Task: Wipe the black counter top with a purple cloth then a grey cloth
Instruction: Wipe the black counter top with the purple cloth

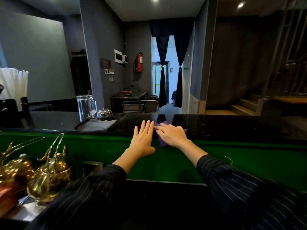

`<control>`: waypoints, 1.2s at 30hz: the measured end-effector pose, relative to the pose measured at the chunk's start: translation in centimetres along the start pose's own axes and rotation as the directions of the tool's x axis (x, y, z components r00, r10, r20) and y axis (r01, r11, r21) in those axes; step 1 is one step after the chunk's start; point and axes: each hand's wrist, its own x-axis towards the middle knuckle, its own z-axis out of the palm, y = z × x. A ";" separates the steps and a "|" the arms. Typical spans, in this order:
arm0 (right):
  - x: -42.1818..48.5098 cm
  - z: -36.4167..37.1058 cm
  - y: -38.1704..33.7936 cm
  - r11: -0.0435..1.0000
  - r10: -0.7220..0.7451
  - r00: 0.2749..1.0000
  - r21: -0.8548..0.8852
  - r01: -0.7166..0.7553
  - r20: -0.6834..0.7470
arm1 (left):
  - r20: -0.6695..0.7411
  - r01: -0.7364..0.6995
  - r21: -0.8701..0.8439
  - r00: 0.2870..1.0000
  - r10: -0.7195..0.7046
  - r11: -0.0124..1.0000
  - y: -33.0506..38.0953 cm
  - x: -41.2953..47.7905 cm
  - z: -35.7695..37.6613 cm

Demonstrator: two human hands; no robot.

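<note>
- The right hand [172,135] lies flat on the purple cloth [162,141] at frame centre, grip spread, pressing rather than pinching, which suits wiping.
- The left hand [142,140], fingers open and empty, rests on the black table [232,125], likely as a brace.
- The grey cloth [96,125] waits folded at centre left, beside the bell [104,114], within reach for the second pass.

- The black counter top [232,125] is glossy and speckled.
- The purple cloth [162,140] lies crumpled at its near edge, partly hanging over.
- The grey cloth [97,125] lies folded flat, further left.
</note>
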 end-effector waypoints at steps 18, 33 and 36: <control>-8.9 -3.6 20.2 0.742 0.634 0.693 0.020 -0.670 -0.342 | 0.146 -0.094 0.061 0.986 0.084 0.994 11.1 4.8 1.5; -12.1 -3.0 21.5 0.972 0.227 0.877 0.040 -0.232 -0.423 | 0.279 0.172 0.055 0.943 -0.181 0.984 16.1 7.0 0.1; -14.5 -4.4 27.2 0.941 0.318 0.836 0.038 -0.337 -0.448 | 0.243 0.135 0.069 0.959 -0.148 0.988 16.0 6.4 0.6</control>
